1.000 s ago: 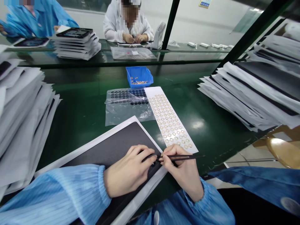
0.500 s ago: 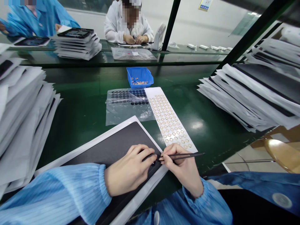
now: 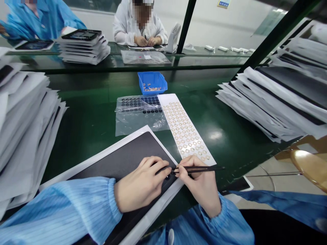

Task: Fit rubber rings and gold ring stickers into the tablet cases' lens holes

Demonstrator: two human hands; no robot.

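Note:
A dark flat panel [image 3: 122,153] lies on white wrapping sheet at the near edge of the green table. My left hand [image 3: 143,183] rests on it, its fingertips beside small round black parts [image 3: 168,177] near the panel's corner. Whether those fingers pinch anything is hidden. My right hand [image 3: 199,183] is closed on black tweezers [image 3: 201,168], with the tips at the same corner. Just beyond lies a white strip [image 3: 189,131] with rows of small gold rings. Left of the strip is a clear plastic bag [image 3: 140,119] with black rings.
A blue bin [image 3: 152,83] with small rings stands behind the strip. Tall stacks of wrapped panels rise at left [image 3: 28,129] and right [image 3: 276,105]. Across the table a person in white [image 3: 140,27] and another in blue [image 3: 46,20] sit. A green post [image 3: 187,25] stands between.
The tweezers have shifted slightly in my right hand, their rear ends turning a little. My left hand has barely moved. The view has shifted slightly.

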